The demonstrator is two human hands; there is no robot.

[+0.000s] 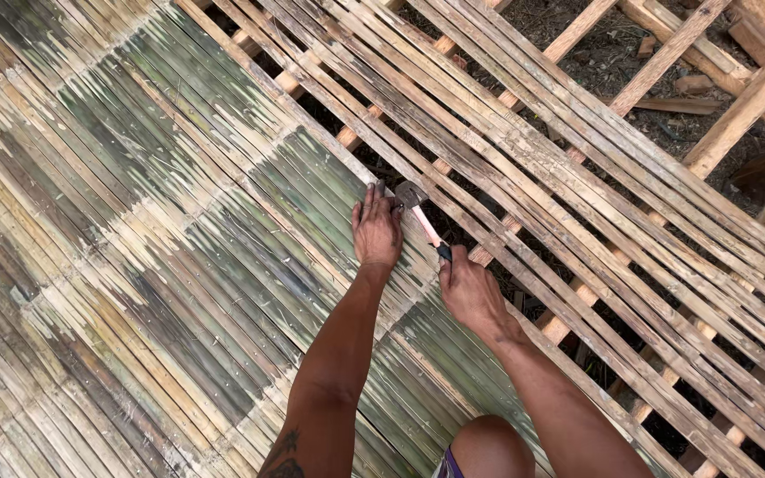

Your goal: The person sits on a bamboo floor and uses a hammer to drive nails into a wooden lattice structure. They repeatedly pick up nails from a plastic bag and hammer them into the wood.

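Note:
My right hand (467, 288) grips the handle of a small hammer (418, 208) with a reddish shaft and a grey metal head. The hammer head sits at the edge of the laid bamboo flooring (152, 230), right beside my left fingertips. My left hand (375, 228) rests flat on a bamboo slat (347, 159) at that edge, its fingers close together and pointing up. Whether a nail is pinched under those fingers cannot be made out.
Loose long bamboo slats (577, 177) lie diagonally over wooden joists (728, 124) with open gaps down to dirt and debris (595, 62). My bare knee (489, 447) shows at the bottom. The finished woven-looking bamboo deck fills the left.

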